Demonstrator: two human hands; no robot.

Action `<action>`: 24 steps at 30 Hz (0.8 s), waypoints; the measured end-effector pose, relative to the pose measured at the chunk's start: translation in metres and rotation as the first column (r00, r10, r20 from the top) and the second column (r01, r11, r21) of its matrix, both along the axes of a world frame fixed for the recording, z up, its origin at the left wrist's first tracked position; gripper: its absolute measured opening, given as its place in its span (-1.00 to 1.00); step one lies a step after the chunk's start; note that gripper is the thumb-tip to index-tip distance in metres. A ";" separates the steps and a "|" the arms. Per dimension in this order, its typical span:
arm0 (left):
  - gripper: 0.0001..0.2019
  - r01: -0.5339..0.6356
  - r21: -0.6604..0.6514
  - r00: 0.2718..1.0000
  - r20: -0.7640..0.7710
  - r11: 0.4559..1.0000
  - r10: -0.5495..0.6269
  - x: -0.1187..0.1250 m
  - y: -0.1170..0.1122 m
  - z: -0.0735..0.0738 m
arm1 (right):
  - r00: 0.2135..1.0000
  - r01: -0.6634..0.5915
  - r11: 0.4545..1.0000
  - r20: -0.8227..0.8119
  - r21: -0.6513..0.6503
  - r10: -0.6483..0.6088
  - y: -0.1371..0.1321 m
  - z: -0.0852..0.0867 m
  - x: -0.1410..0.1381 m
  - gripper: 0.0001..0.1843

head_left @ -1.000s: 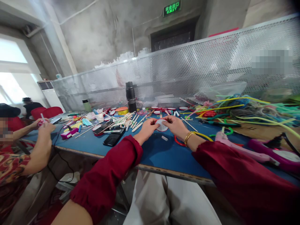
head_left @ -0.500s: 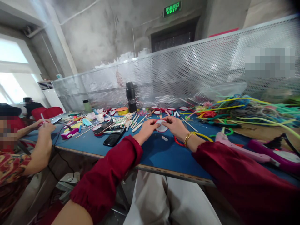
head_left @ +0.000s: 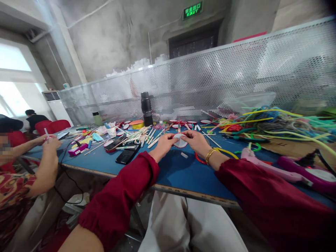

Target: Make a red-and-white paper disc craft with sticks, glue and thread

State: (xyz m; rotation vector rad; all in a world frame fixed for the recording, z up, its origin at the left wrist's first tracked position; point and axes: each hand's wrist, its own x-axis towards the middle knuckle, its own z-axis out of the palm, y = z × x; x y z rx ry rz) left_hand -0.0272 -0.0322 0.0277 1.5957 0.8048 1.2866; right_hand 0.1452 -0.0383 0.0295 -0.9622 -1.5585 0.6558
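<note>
Both my hands meet over the blue table [head_left: 173, 175] and pinch a small white round disc with a red rim [head_left: 181, 140]. My left hand [head_left: 165, 142] grips its left edge, fingers curled. On the disc's right edge my right hand [head_left: 195, 141] is closed too, a gold bracelet on that wrist. A short white tube piece [head_left: 184, 155] lies on the table just below the disc. A red ring [head_left: 200, 159] sits by my right wrist.
A black phone [head_left: 127, 155] and scattered white sticks [head_left: 143, 137] lie to the left. A black flask [head_left: 146, 108] stands at the back. Colourful tubing [head_left: 273, 124] piles up at right, pink and purple parts [head_left: 278, 171] nearer. A co-worker's hands [head_left: 49, 141] work at far left.
My hands have hardly moved; the disc is shifted slightly between my fingers. The co-worker at left has lowered a little.
</note>
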 end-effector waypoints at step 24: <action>-0.80 -0.001 -0.035 0.999 0.048 0.999 0.002 0.001 -0.001 0.002 | 0.998 0.014 1.000 0.061 0.003 -0.014 -0.003 0.003 0.000 -0.75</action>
